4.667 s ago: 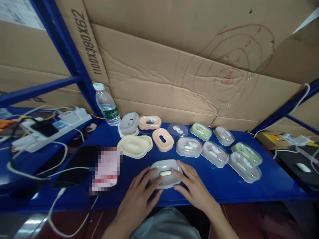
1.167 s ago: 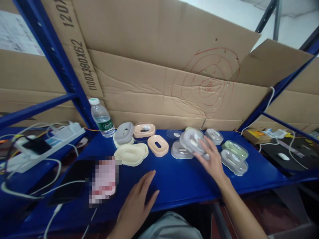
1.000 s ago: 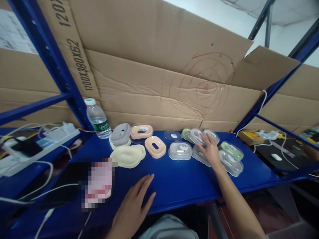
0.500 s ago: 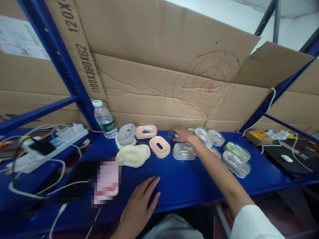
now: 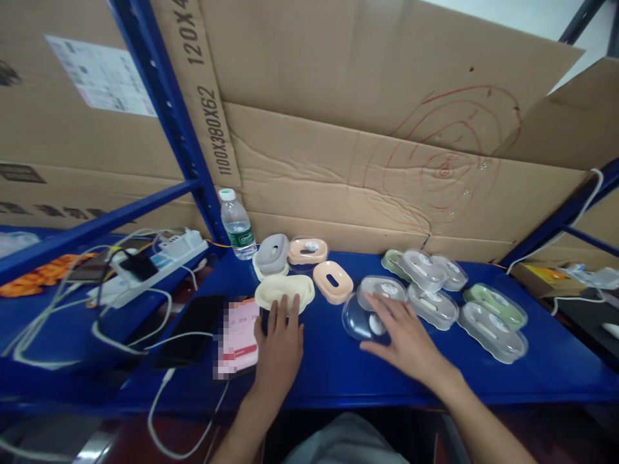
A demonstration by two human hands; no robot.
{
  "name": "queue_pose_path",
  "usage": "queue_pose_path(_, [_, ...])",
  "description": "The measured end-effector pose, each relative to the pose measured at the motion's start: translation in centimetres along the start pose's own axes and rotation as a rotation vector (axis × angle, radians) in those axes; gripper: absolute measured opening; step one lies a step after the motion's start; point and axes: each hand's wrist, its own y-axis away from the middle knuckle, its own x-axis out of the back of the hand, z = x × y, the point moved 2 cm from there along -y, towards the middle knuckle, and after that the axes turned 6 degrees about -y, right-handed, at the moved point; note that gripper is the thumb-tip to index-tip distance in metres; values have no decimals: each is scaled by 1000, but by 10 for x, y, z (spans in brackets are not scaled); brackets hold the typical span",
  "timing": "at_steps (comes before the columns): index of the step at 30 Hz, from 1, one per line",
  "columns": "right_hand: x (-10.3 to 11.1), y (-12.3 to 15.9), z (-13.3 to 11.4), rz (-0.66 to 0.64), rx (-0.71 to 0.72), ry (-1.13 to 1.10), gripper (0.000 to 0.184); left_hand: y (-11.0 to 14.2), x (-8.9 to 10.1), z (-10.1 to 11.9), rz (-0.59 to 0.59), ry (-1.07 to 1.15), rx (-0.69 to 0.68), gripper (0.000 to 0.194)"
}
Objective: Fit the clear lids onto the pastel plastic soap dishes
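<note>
My left hand [image 5: 280,345] is open, its fingertips over the front edge of a cream oval soap-dish piece [image 5: 265,288]; whether they touch it is hard to tell. A clear plastic lid [image 5: 356,321] with a white label lies near the middle of the table. Beside its right end is my right hand [image 5: 411,338], thumb and fingers spread and partly covering it. Behind that lid sits a grey soap dish with a clear cover [image 5: 376,287]. A peach soap dish [image 5: 333,280] without a cover stands between my hands.
Several lidded grey and green dishes [image 5: 491,328] are grouped at the right. A grey dish [image 5: 272,252], a covered peach dish [image 5: 300,251] and a water bottle [image 5: 240,235] stand at the back left. Phones [image 5: 240,335], cables and a power strip [image 5: 155,270] occupy the left.
My right hand has come back from the rear of the table, and the clear lid now lies nearer the front. My left hand has moved forward to the cream piece. The view has turned left.
</note>
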Motion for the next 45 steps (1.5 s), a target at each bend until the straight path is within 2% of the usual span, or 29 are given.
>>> queue_pose_path(3, [-28,42,-3,62,-41,-2,82,-5,-3,9,-105,20,-90,46])
queue_pose_path(5, [-37,50,2,106,-51,28,74,3,-2,23,-164,77,-212,49])
queue_pose_path(7, [-36,45,5,126,-39,53,67,18,2,37,-206,155,-371,55])
queue_pose_path(9, [-30,30,1,127,-3,53,57,34,5,45,-221,221,-492,61])
queue_pose_path(11, [-27,5,-8,111,43,38,48,45,8,43,-175,223,-515,61])
queue_pose_path(15, [-43,-61,-22,27,57,52,47,50,10,22,-45,207,-350,53])
queue_pose_path(17, [-54,-88,-23,-61,36,88,44,48,9,11,-34,272,-295,54])
queue_pose_path(19, [-56,-99,-21,-98,23,86,34,48,9,2,-51,369,-246,52])
queue_pose_path(21, [-47,-90,-19,-44,25,15,29,48,10,-5,-52,443,-166,50])
queue_pose_path(24, [-26,-49,-20,65,68,-179,31,48,8,-10,-42,504,-53,57])
queue_pose_path(26, [-18,-20,-25,57,119,-303,33,47,6,-11,-34,550,-16,63])
queue_pose_path(29, [-18,6,-35,-53,194,-426,38,43,3,-12,-20,578,-32,62])
queue_pose_path(32, [-30,11,-40,-122,208,-459,44,43,1,-15,-13,554,-103,49])
queue_pose_path(36, [-46,7,-40,-42,236,-384,37,45,-3,-17,50,524,-163,30])
queue_pose_path(40, [-52,9,-39,14,251,-392,34,46,-10,-16,77,507,-138,32])
queue_pose_path(45, [-49,16,-36,33,236,-429,35,44,-9,-14,-15,568,-113,35])
